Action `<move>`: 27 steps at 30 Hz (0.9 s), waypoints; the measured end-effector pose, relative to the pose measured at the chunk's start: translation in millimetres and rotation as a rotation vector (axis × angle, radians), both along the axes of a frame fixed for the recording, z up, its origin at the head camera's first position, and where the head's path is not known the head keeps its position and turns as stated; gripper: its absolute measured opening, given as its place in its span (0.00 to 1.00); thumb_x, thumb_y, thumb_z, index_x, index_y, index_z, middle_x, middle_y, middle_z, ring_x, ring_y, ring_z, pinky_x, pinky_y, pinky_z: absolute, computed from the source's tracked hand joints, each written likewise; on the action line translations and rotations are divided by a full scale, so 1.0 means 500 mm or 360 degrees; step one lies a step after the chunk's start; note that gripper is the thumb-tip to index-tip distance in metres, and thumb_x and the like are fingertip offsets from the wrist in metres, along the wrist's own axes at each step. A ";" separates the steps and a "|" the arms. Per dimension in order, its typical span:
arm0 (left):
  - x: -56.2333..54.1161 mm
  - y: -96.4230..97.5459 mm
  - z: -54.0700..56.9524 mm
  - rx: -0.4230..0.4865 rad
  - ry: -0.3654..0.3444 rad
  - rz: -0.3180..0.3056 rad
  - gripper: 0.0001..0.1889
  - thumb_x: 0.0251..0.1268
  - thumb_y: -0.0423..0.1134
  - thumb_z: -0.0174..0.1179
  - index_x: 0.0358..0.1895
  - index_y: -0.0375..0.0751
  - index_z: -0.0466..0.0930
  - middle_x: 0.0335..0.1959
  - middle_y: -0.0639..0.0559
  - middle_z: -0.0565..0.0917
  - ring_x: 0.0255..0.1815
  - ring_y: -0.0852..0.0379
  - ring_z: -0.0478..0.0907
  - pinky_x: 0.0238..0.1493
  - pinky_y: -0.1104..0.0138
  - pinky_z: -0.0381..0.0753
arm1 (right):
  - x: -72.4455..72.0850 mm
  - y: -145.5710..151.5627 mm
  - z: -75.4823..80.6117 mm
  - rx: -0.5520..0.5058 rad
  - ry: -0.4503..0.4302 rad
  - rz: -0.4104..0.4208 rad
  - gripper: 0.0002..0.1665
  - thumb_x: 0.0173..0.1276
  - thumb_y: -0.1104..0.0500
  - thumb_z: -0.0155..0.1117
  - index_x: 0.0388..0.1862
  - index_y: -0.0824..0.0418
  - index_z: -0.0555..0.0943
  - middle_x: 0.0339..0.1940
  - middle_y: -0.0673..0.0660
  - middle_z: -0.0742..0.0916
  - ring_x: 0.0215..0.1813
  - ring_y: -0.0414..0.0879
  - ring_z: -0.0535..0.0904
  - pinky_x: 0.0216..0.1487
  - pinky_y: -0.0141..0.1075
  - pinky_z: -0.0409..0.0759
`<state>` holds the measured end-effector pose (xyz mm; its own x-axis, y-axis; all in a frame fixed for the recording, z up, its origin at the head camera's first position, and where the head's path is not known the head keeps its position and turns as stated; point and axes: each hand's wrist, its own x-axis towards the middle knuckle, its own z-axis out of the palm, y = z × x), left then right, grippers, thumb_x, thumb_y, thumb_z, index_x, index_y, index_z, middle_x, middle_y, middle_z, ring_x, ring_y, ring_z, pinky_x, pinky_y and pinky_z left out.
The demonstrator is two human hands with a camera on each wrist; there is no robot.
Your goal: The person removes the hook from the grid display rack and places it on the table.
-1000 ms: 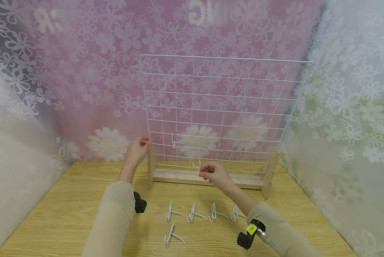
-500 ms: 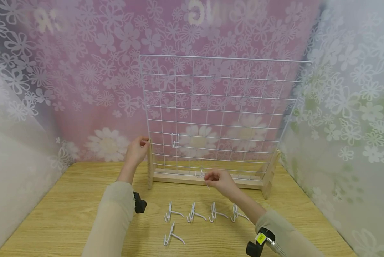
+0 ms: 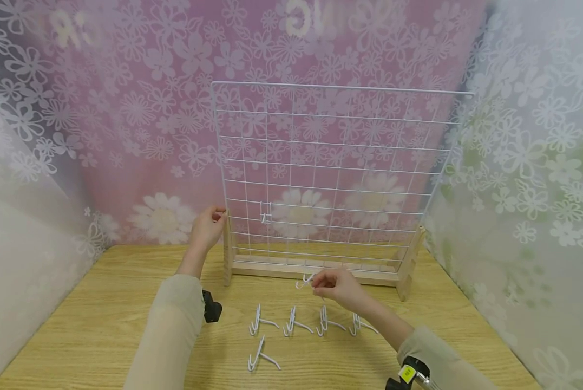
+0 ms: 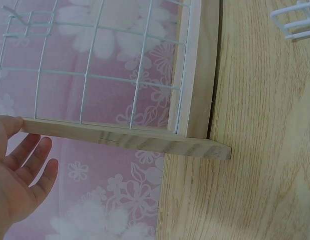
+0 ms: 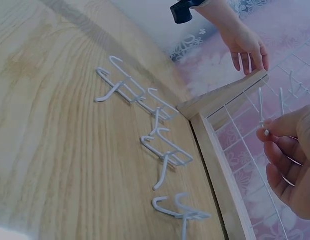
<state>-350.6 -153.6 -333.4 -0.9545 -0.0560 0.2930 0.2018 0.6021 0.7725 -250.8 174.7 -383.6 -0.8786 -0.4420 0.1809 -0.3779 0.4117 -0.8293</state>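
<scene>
My left hand [image 3: 207,230] pinches the top of the left upright of a wooden stand [image 4: 119,138] between thumb and fingers; the other fingers hang loose. The stand holds up a white wire grid [image 3: 327,145]. My right hand [image 3: 342,287] pinches a white wire hook [image 3: 305,281] in front of the grid's lower edge. In the right wrist view the held hook [image 5: 281,102] shows its two prongs pointing up past the thumb; the fingers hide part of it. Another white hook [image 3: 266,214] hangs on the grid, left of its middle.
Several white hooks lie on the wooden table [image 3: 125,325] before the stand: a row with one hook [image 3: 292,323] in it, plus a single hook [image 3: 262,355] nearer. Patterned cloth [image 3: 150,108] stands behind and at both sides.
My right hand has moved down and slightly right, toward me, carrying the hook below the grid's lower wires. The left hand stays at the upright.
</scene>
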 end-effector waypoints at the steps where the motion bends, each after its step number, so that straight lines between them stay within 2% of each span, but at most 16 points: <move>1: 0.000 0.000 0.000 -0.0001 -0.0001 -0.0003 0.16 0.71 0.41 0.47 0.57 0.39 0.70 0.47 0.39 0.77 0.48 0.43 0.73 0.42 0.55 0.74 | 0.003 0.001 -0.002 0.0005 -0.0021 0.0010 0.06 0.61 0.65 0.64 0.36 0.67 0.80 0.31 0.55 0.82 0.31 0.42 0.76 0.33 0.30 0.76; 7: 0.002 -0.002 -0.002 0.0001 -0.0006 -0.0011 0.17 0.71 0.41 0.47 0.58 0.39 0.70 0.48 0.38 0.76 0.48 0.43 0.73 0.41 0.55 0.74 | 0.018 0.002 -0.020 0.0042 -0.0081 0.0074 0.06 0.60 0.66 0.64 0.36 0.67 0.80 0.29 0.54 0.82 0.31 0.41 0.75 0.33 0.31 0.76; 14: 0.000 -0.002 -0.002 0.0001 0.0005 -0.0005 0.17 0.71 0.41 0.47 0.57 0.39 0.70 0.48 0.38 0.76 0.48 0.43 0.73 0.43 0.54 0.73 | 0.033 0.001 -0.038 0.0097 -0.0116 0.0108 0.09 0.60 0.66 0.64 0.36 0.71 0.79 0.30 0.53 0.81 0.32 0.41 0.75 0.34 0.28 0.74; 23: -0.003 -0.004 -0.004 0.0013 -0.0004 -0.0011 0.17 0.71 0.42 0.47 0.58 0.39 0.70 0.48 0.39 0.76 0.49 0.43 0.73 0.44 0.54 0.73 | 0.041 0.000 -0.058 0.0115 -0.0064 0.0186 0.03 0.57 0.68 0.66 0.32 0.66 0.81 0.28 0.52 0.82 0.30 0.39 0.75 0.31 0.28 0.74; 27: -0.003 -0.005 -0.003 0.0017 -0.0011 -0.0015 0.17 0.72 0.43 0.47 0.58 0.40 0.70 0.48 0.40 0.76 0.48 0.44 0.73 0.43 0.54 0.73 | 0.048 -0.004 -0.067 0.0112 -0.0086 0.0247 0.03 0.57 0.69 0.66 0.31 0.66 0.81 0.27 0.54 0.83 0.29 0.38 0.75 0.30 0.29 0.75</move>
<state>-351.9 -156.0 -334.8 -0.9570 -0.0503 0.2858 0.2018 0.5922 0.7801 -226.8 172.6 -416.9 -0.8064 -0.5830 0.0991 -0.3970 0.4095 -0.8214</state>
